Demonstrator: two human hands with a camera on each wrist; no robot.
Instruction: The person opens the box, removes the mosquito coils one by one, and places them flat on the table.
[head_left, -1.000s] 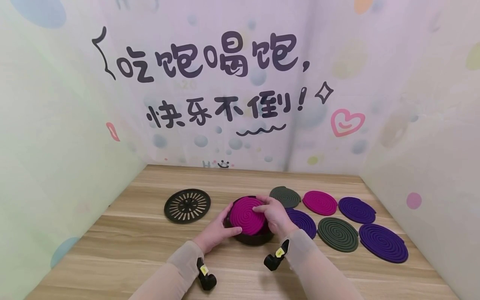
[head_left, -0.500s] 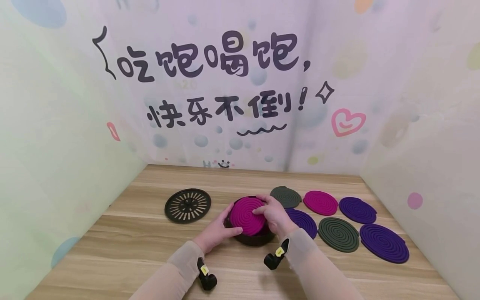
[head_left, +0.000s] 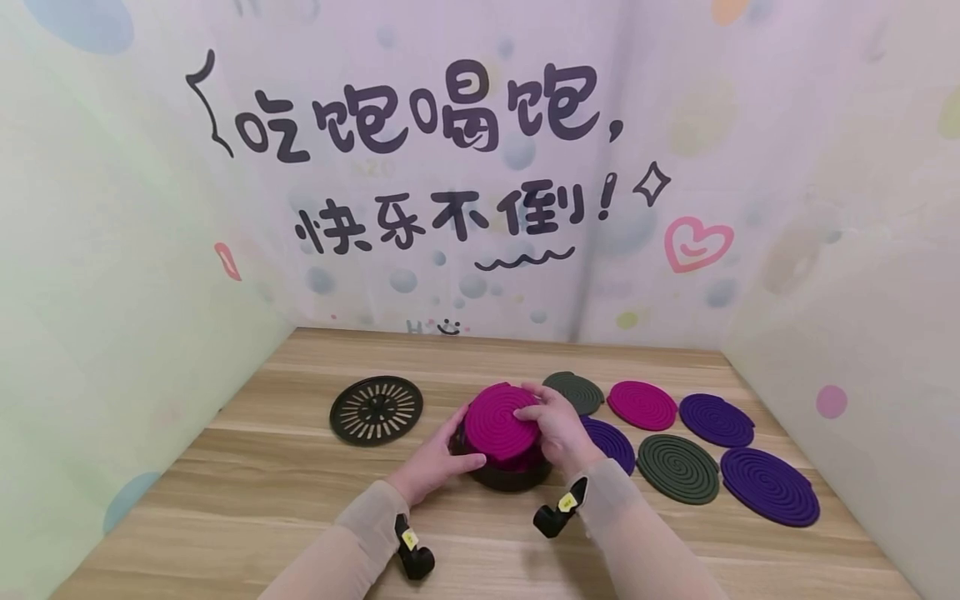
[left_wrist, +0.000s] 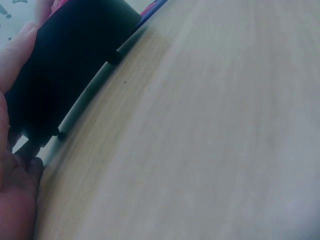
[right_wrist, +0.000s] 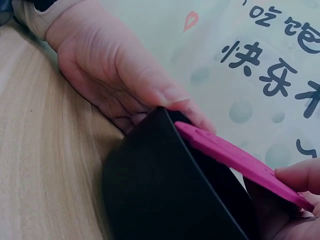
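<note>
Fingers (head_left: pixel 525 412) of the right hand (head_left: pixel 553 429) curl over the far edge of a magenta spiral coil (head_left: pixel 501 423), holding it tilted on the rim of a black round holder (head_left: pixel 501 475) at the middle of the wooden tabletop (head_left: pixel 262 483). The left hand (head_left: pixel 435 460) cups the holder's left wall, thumb against the rim.

Only the right wrist view shows the coil's edge resting slantwise on the rim, with the left thumb (right_wrist: pixel 170 97) pressed beside it. Only the left wrist view shows the holder's small feet (left_wrist: pixel 60 134) on the wood.

Seen from the head, one slotted black lid (head_left: pixel 376 410) lies to the left. Six more coils lie flat to the right: two grey-green (head_left: pixel 677 468), one magenta (head_left: pixel 642 405), three purple (head_left: pixel 769 486).
</note>
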